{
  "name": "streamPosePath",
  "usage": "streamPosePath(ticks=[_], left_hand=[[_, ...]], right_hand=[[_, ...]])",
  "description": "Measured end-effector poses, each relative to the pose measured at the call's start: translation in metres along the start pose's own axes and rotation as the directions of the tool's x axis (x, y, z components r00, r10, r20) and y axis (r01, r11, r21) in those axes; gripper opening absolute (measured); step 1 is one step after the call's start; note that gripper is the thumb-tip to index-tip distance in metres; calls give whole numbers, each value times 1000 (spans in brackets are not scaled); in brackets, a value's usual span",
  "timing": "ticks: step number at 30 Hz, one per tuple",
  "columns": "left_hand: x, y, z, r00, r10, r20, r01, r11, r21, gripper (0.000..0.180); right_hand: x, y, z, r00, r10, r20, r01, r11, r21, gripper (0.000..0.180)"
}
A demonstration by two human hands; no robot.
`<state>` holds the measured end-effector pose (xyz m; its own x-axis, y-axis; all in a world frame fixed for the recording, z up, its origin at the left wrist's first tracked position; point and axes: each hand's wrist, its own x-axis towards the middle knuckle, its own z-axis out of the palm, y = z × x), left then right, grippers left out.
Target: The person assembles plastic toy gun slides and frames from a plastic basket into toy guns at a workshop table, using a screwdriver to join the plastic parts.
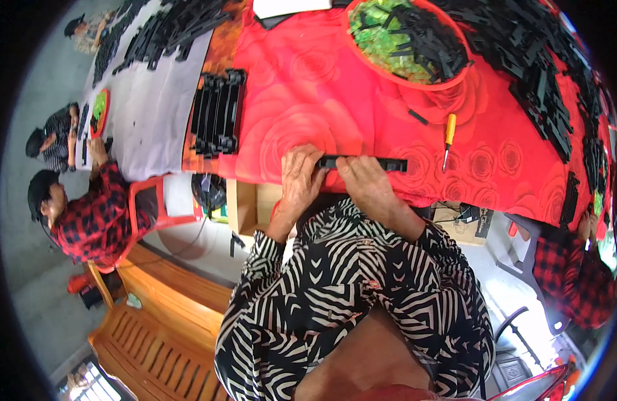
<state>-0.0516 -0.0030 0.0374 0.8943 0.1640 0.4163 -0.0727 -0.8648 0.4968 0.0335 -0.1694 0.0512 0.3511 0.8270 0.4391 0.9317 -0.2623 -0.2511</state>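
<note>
A long black plastic strip (392, 164) lies level along the near edge of the table, over the red rose-patterned cloth. My left hand (301, 175) closes on its left end, fingers bent around it. Close beside it, my right hand (367, 179) grips the strip near its middle, and the right part sticks out past my fingers. What the fingertips press on is hidden. To the right of my hands rests a screwdriver (450, 137) with a yellow handle. A short black piece (417, 117) lies beyond the strip.
A red-rimmed round tray (415, 85) holds green and black small parts at the back. Stacked black strips (217, 113) stand at the left, with heaps of black parts (539, 100) at the right. People in checked shirts (94, 214) work on both sides. A wooden bench (161, 321) is behind left.
</note>
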Motion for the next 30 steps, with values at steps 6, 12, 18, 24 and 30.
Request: streamPosePath(ticks=[6, 12, 18, 24, 30], left_hand=[[-4, 2, 9, 999, -38, -3, 38, 999, 2, 43], [-5, 3, 9, 999, -50, 8, 50, 999, 14, 46], [0, 2, 5, 998, -44, 44, 45, 999, -2, 47], [-1, -1, -2, 998, -64, -6, 64, 998, -12, 41], [3, -3, 2, 997, -76, 27, 76, 997, 17, 44]], right_hand=[[-2, -4, 2, 1000, 25, 0, -25, 1000, 4, 34], [-3, -10, -2, 995, 98, 35, -100, 993, 60, 38], [-4, 0, -14, 985, 153, -84, -123, 951, 284, 34], [-16, 89, -33, 856, 417, -305, -426, 904, 40, 18], [-37, 136, -9, 834, 476, -277, -524, 841, -132, 17]])
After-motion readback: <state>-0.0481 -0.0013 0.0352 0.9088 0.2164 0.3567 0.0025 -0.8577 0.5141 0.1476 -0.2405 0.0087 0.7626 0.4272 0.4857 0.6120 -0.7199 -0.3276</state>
